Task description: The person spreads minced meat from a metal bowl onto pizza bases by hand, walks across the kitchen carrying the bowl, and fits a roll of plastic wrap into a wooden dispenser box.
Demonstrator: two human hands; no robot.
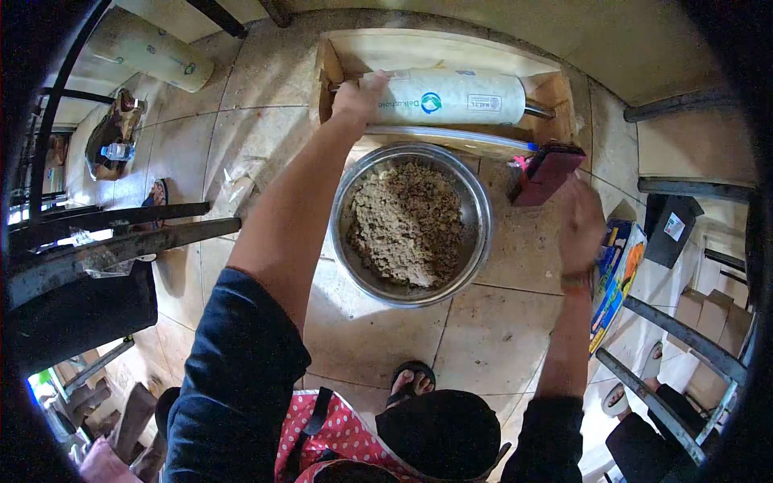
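My left hand (360,103) is closed on the left end of a printed roll of plastic film (451,97). The roll lies on a metal rod inside a long wooden box (443,44), and a pale strip with a blue tip (483,138) runs along the box's front. My right hand (581,225) is blurred, just below a dark red, flat case (547,175) at the box's right front corner; its grip cannot be made out. Between my arms, a steel bowl (484,233) on the floor holds a heap of crumbly brown-beige mixture (407,225).
A second wrapped roll (153,52) lies at upper left. A blue and yellow pack (616,278) and a black box (673,229) are on the right. Dark metal legs (121,237) flank both sides. Another person's feet (618,398) show at lower right, above the tiled floor (475,346).
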